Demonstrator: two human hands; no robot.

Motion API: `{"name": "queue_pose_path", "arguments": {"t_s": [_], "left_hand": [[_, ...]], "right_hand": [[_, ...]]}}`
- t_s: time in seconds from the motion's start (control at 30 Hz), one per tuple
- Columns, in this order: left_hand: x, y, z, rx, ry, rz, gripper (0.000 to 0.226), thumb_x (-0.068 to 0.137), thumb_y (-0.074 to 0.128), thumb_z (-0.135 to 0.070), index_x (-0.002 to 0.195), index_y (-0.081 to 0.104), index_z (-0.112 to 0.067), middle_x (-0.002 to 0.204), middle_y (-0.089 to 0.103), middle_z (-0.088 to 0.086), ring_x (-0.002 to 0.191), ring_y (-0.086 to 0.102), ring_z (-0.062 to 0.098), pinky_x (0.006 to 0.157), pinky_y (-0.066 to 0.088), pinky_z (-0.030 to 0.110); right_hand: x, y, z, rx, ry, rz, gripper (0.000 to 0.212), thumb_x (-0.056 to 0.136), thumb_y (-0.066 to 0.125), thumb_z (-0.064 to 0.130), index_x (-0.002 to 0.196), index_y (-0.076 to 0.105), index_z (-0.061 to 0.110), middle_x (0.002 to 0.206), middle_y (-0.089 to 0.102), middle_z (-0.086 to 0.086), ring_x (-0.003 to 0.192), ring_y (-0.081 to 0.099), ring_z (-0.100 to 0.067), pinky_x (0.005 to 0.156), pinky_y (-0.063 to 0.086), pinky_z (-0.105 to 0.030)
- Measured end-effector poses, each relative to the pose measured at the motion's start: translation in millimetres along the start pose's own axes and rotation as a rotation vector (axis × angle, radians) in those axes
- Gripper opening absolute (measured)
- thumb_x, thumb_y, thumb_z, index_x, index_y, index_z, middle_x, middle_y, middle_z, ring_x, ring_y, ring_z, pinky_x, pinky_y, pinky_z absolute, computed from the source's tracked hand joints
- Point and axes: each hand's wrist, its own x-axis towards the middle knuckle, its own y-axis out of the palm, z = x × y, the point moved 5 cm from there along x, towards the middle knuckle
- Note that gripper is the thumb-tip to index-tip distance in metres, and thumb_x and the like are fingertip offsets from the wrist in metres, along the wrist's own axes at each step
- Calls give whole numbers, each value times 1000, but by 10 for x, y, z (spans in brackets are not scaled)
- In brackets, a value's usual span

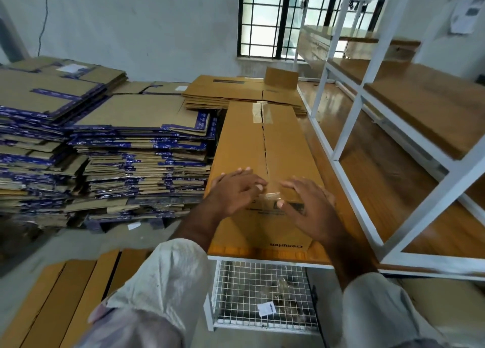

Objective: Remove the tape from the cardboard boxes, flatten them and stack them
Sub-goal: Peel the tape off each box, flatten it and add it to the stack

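While a long, closed cardboard box is lying lengthwise on the wooden worktop, both hands are hovering at its near end. The left hand is spreading its fingers wide over the top of the box, left of the centre seam, with fingertips reaching toward a crumpled piece of clear tape. The right hand is also standing wide, fingers splayed and lightly bent, just right of that tape; whether either hand is actually touching the tape cannot be told. A second strip of tape is crossing the seam at the far end of the box. Flattened brown boxes are lying stacked beyond the far end, and tall stacks of flattened boxes with blue printing are standing to the left on the floor. More flat cardboard is lying at lower left. A white metal shelf frame is rising along the right side of the worktop, and a wire-mesh basket holding scraps is hanging beneath the worktop's near edge.
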Motion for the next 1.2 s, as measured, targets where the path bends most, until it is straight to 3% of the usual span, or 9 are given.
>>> {"name": "queue_pose_path", "arguments": {"t_s": [0.13, 0.4, 0.63, 0.8, 0.9, 0.97, 1.0, 1.07, 1.2], "left_hand": [[27, 25, 22, 127, 49, -27, 50, 91, 48, -69, 135, 56, -46, 162, 37, -4, 153, 24, 21, 121, 14, 54], [-39, 84, -64, 509, 79, -178, 72, 80, 58, -82, 141, 41, -48, 158, 39, -8, 144, 36, 21, 111, 25, 47], [-81, 142, -39, 638, 161, -206, 67, 84, 54, -78, 137, 32, -43, 157, 37, 1, 143, 38, 27, 109, 32, 52], [-73, 163, -23, 639, 183, -192, 62, 87, 53, -75, 135, 29, -43, 159, 33, 2, 146, 33, 28, 110, 30, 55], [-63, 159, 7, 645, 189, -182, 62, 87, 52, -75, 135, 29, -44, 159, 31, 0, 145, 32, 28, 110, 29, 54], [-65, 141, 35, 605, 184, -164, 65, 85, 52, -78, 137, 30, -45, 161, 30, -1, 146, 31, 26, 110, 27, 53], [-59, 128, 53, 582, 177, -147, 68, 83, 51, -80, 138, 31, -45, 162, 29, -2, 147, 29, 26, 112, 26, 52], [-49, 93, 60, 555, 171, -96, 72, 81, 52, -82, 141, 32, -46, 164, 27, -2, 149, 27, 26, 113, 24, 51], [-62, 83, 49, 552, 181, -75, 75, 82, 54, -78, 145, 32, -43, 165, 26, -2, 149, 27, 26, 114, 23, 50]], "right_hand": [[-48, 135, -27, -249, -6, 2, 68, 91, 40, 71, 151, 40, 39, 162, 37, 6, 150, 30, -19, 119, 18, -49], [-72, 262, -42, -441, 10, -53, 80, 90, 48, 72, 159, 30, 36, 161, 41, -1, 146, 39, -28, 114, 27, -58], [-98, 150, -4, -286, 32, 108, 95, 81, 51, 77, 161, 15, 44, 171, 15, 6, 157, 11, -22, 122, 9, -55], [-72, 100, 42, -156, 48, 172, 100, 70, 46, 95, 156, 25, 47, 171, 16, 9, 157, 10, -18, 124, 6, -57], [-76, 1, 97, 33, 136, 19, 72, 80, 62, 79, 139, 55, 38, 151, 49, 6, 142, 42, -16, 117, 34, -54], [-197, -67, 170, 67, 180, -252, 29, 92, 68, 48, 111, 67, 26, 112, 66, 6, 107, 61, -13, 89, 53, -33], [-284, -67, 230, 15, 232, -344, 16, 96, 62, 40, 96, 65, 25, 91, 64, 9, 89, 62, -12, 73, 49, -23], [-456, 69, 313, 49, 394, -398, 25, 99, 58, 33, 77, 58, 22, 67, 57, 7, 64, 56, -10, 56, 38, -19], [-665, 467, 330, 455, 603, -242, 21, 100, 63, 42, 92, 70, 23, 83, 70, 7, 76, 63, -8, 60, 41, -21]]}}
